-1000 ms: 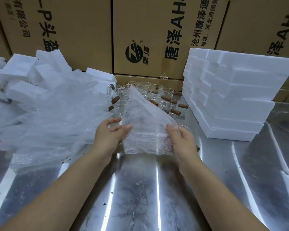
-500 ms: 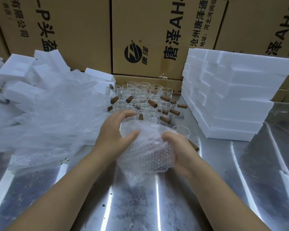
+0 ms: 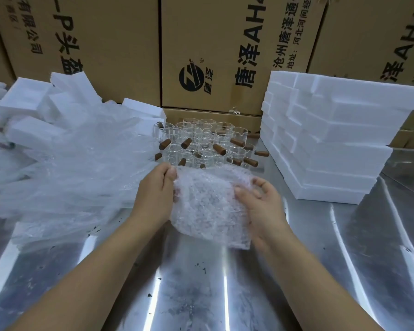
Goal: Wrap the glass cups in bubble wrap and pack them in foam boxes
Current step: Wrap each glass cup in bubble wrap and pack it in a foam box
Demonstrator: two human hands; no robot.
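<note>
The left hand (image 3: 157,194) is pinching the left edge of a bubble wrap bundle (image 3: 210,204) over the middle of the tabletop (image 3: 225,295), and the right hand (image 3: 263,206) is curling round its right side. Glass cups (image 3: 201,142) are standing by the back edge, beside stacked foam boxes (image 3: 325,144).

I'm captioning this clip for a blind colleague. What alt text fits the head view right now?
A left hand and right hand grip a crumpled bubble wrap bundle above a metal table. Behind it stand glass cups with brown handles, a loose bubble wrap heap on the left and stacked foam boxes on the right.
</note>
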